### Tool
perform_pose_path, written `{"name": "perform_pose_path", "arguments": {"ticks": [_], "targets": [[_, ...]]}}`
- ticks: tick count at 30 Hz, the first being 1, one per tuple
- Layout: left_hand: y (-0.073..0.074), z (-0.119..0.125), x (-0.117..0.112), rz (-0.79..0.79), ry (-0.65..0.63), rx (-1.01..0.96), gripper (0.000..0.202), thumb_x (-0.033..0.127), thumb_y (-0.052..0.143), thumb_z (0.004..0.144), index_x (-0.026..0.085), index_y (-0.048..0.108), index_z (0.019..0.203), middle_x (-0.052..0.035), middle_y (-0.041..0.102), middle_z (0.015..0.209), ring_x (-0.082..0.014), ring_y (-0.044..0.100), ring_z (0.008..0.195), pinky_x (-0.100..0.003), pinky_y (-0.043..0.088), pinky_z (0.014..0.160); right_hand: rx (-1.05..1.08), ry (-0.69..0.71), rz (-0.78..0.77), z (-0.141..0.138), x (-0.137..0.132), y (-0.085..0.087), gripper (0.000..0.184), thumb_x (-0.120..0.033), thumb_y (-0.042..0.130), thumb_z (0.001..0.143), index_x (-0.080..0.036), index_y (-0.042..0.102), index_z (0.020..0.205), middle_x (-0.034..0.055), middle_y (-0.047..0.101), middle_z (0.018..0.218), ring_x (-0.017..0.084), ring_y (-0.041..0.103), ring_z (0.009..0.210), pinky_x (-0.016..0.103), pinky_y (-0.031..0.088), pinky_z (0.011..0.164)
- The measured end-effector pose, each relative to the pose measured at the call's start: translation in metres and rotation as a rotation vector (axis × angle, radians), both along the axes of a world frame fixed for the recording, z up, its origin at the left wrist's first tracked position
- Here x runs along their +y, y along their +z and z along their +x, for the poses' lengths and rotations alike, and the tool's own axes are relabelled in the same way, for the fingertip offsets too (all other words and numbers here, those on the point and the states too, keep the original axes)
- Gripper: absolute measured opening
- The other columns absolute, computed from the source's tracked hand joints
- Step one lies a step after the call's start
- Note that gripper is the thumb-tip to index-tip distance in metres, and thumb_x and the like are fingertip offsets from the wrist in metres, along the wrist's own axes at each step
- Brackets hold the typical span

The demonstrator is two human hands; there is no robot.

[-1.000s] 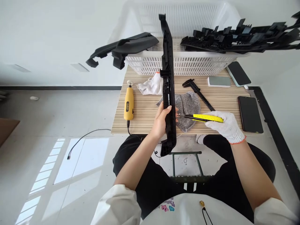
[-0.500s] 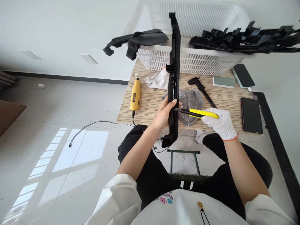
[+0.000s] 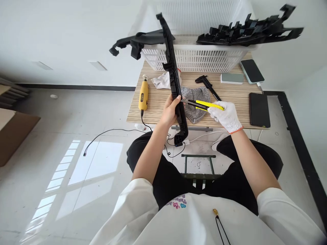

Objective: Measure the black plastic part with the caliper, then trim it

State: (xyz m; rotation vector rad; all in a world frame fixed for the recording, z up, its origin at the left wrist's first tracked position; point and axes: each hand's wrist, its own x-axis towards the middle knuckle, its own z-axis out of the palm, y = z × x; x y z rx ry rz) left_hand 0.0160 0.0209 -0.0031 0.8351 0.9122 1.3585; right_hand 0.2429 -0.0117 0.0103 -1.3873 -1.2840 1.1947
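Observation:
My bare left hand (image 3: 170, 110) is closed around a long black plastic trim part (image 3: 174, 80), held tilted above the table's front edge. In a white glove with an orange cuff, my right hand (image 3: 224, 114) grips a yellow and black utility knife (image 3: 205, 104). Its extended blade points left and meets the part's edge beside my left thumb; whether it is cutting in I cannot tell. Under the knife lies a grey cloth (image 3: 194, 114). Behind the part is a crumpled white glove (image 3: 162, 81).
A yellow rotary tool (image 3: 143, 95) lies at the table's left, its cord hanging off. Black calipers (image 3: 208, 86), a grey-green box (image 3: 232, 78) and two phones, one dark (image 3: 259, 110), one charging (image 3: 252, 71), lie rightward. A white basket (image 3: 201, 56) behind holds more black parts (image 3: 245, 32).
The black part has tilted, its top leaning further left. The knife blade has shifted up along it towards my left thumb. The whole view has also shifted.

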Motion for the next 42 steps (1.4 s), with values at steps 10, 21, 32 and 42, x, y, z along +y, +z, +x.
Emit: {"name": "perform_pose_path", "arguments": {"ticks": [10,21,32,42], "targets": [[-0.005,-0.006,0.001,0.033,-0.138,-0.011,0.029,0.036,0.081,0.076,0.022,0.067,0.097,0.0012,0.063,0.076,-0.0118,0.065,0.069,-0.022,0.054,0.063,0.030,-0.004,-0.001,0.001,0.001,-0.002,0.029,-0.042,0.082,0.069,-0.018,0.068,0.078,-0.0032,0.053,0.053,0.007,0.042,0.043,0.021,0.029,0.037],[-0.001,-0.007,0.002,-0.054,-0.170,0.023,0.025,0.031,0.078,0.078,0.023,0.065,0.098,0.0004,0.063,0.074,-0.0154,0.068,0.068,-0.026,0.053,0.060,0.023,0.014,-0.001,0.001,0.001,0.001,0.028,-0.045,0.079,0.074,-0.019,0.067,0.080,-0.0029,0.052,0.054,0.008,0.042,0.044,0.022,0.028,0.038],[-0.001,-0.015,0.004,-0.081,-0.007,-0.069,0.014,0.040,0.070,0.088,0.027,0.064,0.091,-0.0006,0.065,0.081,-0.0127,0.064,0.073,-0.023,0.052,0.059,-0.044,0.005,0.088,0.000,0.004,0.000,0.028,-0.044,0.078,0.072,-0.018,0.071,0.076,-0.0022,0.054,0.051,0.008,0.044,0.045,0.022,0.031,0.041],[0.006,-0.013,0.000,-0.121,-0.021,-0.145,0.009,0.033,0.067,0.092,0.025,0.064,0.091,0.0003,0.066,0.081,-0.0099,0.063,0.068,-0.020,0.051,0.059,-0.109,0.040,0.149,-0.001,0.003,0.000,0.032,-0.047,0.077,0.073,-0.015,0.072,0.079,-0.0003,0.057,0.056,0.008,0.048,0.050,0.021,0.035,0.043]]}}
